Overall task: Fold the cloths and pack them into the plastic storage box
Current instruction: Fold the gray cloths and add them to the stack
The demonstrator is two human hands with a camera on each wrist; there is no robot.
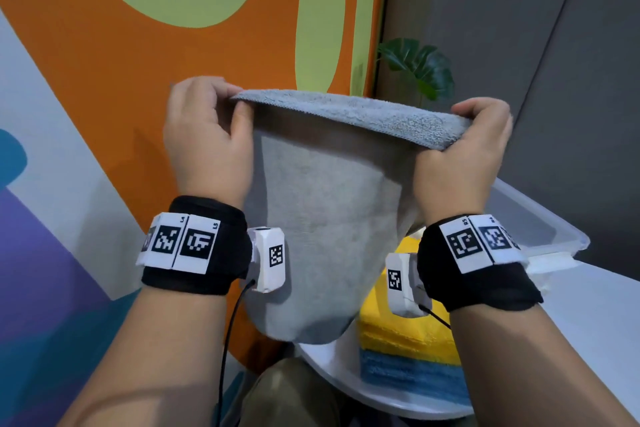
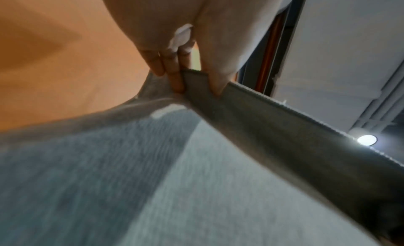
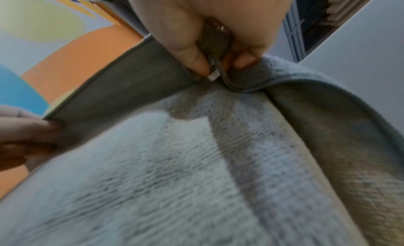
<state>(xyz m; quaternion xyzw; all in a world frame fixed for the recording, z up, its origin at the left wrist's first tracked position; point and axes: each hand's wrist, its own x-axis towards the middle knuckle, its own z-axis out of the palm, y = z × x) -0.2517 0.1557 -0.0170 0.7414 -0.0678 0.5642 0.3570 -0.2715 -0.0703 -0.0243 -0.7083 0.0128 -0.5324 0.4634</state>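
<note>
— Grey terry, held up in the air: the grey cloth (image 1: 325,218) hangs in the middle of the head view, its top edge stretched between both hands. Why so high?

— Likely to let it drop flat and square before a fold, I'd judge. The left hand (image 1: 204,135) pinches one top corner, thumb in front and fingers (image 2: 172,73) pressed together behind the hem. The right hand (image 1: 460,156) pinches the other corner, with cloth bunched between its fingers (image 3: 196,59).

— And where does it go?

— The plastic storage box (image 1: 540,222) sits at the right of the frame, behind the right wrist. A yellow cloth (image 1: 405,333) lies stacked on a blue cloth (image 1: 412,367) on the white tabletop (image 1: 588,315), lower right.

— What can't you make out?

— Inside the box: the hanging cloth and right wrist cover most of it, so I cannot tell if anything is packed. Both wrist views are blurred, mostly filled with cloth.
</note>
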